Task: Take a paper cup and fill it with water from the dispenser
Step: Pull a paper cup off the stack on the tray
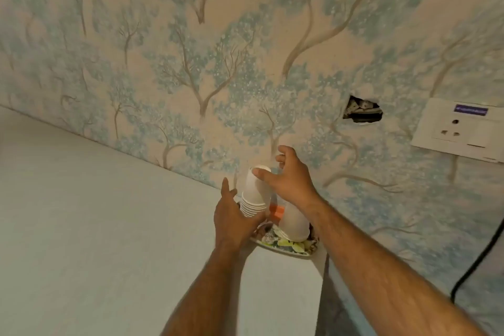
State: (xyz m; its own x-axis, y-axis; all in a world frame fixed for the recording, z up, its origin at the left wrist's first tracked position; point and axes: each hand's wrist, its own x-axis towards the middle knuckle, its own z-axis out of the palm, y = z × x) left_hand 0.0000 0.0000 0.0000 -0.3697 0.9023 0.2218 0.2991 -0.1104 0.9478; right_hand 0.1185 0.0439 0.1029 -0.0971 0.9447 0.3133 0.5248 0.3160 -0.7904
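A stack of white paper cups [253, 191], upside down, stands on a patterned tray [286, 247] against the wall. My left hand [233, 217] wraps around the rims at the bottom of the stack. My right hand [289, 176] hovers over the top cup with fingers spread, thumb tip touching its upturned base. A second upside-down stack of cups [294, 222] stands on the tray under my right wrist. No dispenser is in view.
The tray sits at the far corner of a white counter [109, 226], which ends just right of it. Tree-patterned wallpaper covers the wall, with a hole [362, 112] and a white socket plate [461, 129] at right. A black cable [474, 262] hangs at lower right.
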